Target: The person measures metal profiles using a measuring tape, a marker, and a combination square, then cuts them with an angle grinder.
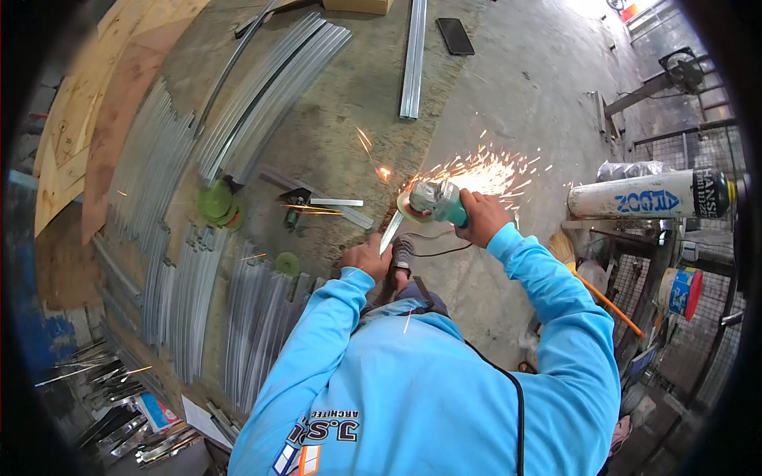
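Note:
My right hand [483, 217] is wrapped round the green body of an angle grinder [439, 201]. The grinder's disc [411, 205] meets the far end of a short metal piece [390, 232], and a bright spray of sparks [480, 173] flies off to the right. My left hand [367, 257] is closed on the near end of that piece. Just left of it, on the floor, lie a short metal strip [336, 202] and another tool [296, 208] with a dark head and green body. A shoe [403, 252] shows below the work.
Bundles of long metal profiles [262, 95] cover the left floor, with green discs [218, 204] among them. A single profile [413, 59] and a phone [455, 36] lie ahead. At right are an argon cylinder [635, 198] and a broom handle [607, 300]. A cord [444, 252] trails below the grinder.

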Demonstrator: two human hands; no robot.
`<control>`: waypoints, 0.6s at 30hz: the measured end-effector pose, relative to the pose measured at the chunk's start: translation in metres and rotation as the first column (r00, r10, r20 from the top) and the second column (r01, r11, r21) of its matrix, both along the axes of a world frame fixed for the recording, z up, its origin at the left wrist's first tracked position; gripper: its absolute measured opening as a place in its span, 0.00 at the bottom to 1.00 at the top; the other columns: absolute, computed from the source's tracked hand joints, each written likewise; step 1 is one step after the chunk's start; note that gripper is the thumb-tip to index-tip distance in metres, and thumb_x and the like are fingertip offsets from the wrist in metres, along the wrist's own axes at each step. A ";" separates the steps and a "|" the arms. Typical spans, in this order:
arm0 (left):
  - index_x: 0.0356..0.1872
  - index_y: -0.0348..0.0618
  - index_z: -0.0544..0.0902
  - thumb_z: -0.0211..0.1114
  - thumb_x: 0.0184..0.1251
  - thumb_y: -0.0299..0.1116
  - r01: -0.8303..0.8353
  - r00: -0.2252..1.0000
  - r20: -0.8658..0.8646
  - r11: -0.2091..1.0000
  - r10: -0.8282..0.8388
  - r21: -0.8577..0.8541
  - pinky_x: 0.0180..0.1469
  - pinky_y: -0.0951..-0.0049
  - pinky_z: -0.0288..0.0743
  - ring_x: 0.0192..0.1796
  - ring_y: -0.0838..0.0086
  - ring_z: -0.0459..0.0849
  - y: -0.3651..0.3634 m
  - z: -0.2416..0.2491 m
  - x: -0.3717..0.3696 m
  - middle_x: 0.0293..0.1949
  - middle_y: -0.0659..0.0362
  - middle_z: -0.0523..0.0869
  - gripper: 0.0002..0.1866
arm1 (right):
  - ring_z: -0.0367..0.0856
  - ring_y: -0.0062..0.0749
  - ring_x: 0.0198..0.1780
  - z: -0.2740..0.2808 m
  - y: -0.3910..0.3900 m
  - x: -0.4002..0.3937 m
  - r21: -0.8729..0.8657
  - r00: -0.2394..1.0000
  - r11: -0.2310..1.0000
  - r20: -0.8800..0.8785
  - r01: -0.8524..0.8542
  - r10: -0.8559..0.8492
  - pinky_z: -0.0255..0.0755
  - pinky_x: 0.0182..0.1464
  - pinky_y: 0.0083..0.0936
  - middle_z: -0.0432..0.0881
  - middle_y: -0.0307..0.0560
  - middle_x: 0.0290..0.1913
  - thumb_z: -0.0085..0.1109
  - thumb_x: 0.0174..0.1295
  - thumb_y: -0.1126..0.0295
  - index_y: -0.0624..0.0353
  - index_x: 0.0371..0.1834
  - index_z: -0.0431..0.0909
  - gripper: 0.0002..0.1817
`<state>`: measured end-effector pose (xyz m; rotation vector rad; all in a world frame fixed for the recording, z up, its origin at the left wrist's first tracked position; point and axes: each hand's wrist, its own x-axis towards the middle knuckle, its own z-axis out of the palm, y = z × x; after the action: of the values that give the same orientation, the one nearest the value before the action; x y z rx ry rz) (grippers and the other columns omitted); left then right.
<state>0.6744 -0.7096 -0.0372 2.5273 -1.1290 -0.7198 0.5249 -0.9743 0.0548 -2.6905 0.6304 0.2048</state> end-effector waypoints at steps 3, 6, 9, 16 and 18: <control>0.46 0.47 0.76 0.60 0.70 0.51 -0.005 1.000 0.012 0.996 0.006 -0.089 0.37 0.38 0.77 0.32 0.39 0.86 0.001 -0.003 -0.002 0.28 0.42 0.87 0.19 | 0.82 0.59 0.49 0.004 0.000 -0.003 0.030 0.998 0.999 -0.041 -0.038 0.039 0.77 0.52 0.46 0.82 0.60 0.46 0.73 0.48 0.63 0.60 0.57 0.70 0.33; 0.46 0.47 0.75 0.61 0.70 0.51 0.009 0.999 0.032 0.993 -0.005 -0.120 0.35 0.39 0.77 0.30 0.40 0.86 0.001 0.001 -0.002 0.25 0.42 0.86 0.18 | 0.82 0.59 0.49 0.003 0.000 -0.003 0.015 0.997 0.997 0.030 -0.072 0.072 0.77 0.52 0.46 0.82 0.60 0.46 0.73 0.48 0.62 0.61 0.58 0.70 0.34; 0.46 0.46 0.75 0.61 0.70 0.51 0.027 0.998 0.067 0.994 -0.020 -0.107 0.34 0.40 0.77 0.29 0.41 0.86 0.003 -0.003 -0.001 0.25 0.43 0.86 0.18 | 0.82 0.58 0.50 -0.002 -0.007 0.003 0.005 0.998 0.999 -0.048 -0.046 0.046 0.77 0.53 0.45 0.82 0.61 0.48 0.74 0.47 0.61 0.62 0.62 0.70 0.37; 0.45 0.46 0.76 0.61 0.70 0.51 0.024 0.999 0.051 0.991 -0.018 -0.130 0.34 0.41 0.77 0.29 0.42 0.86 0.004 -0.009 -0.002 0.27 0.44 0.87 0.19 | 0.82 0.58 0.50 0.002 -0.010 0.001 0.013 0.994 0.994 -0.022 -0.109 0.110 0.77 0.53 0.45 0.82 0.60 0.50 0.74 0.47 0.60 0.62 0.62 0.69 0.38; 0.46 0.46 0.76 0.61 0.70 0.51 0.018 0.998 0.060 0.989 -0.010 -0.150 0.34 0.42 0.78 0.30 0.42 0.86 0.004 -0.008 -0.002 0.27 0.44 0.87 0.19 | 0.81 0.58 0.51 -0.003 -0.015 0.005 0.007 0.996 0.997 -0.030 -0.082 0.083 0.77 0.53 0.45 0.81 0.60 0.50 0.74 0.47 0.60 0.61 0.59 0.70 0.36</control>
<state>0.6720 -0.7059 -0.0452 2.4308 -1.1749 -0.5452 0.5296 -0.9892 0.0522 -2.7153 0.5271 0.2693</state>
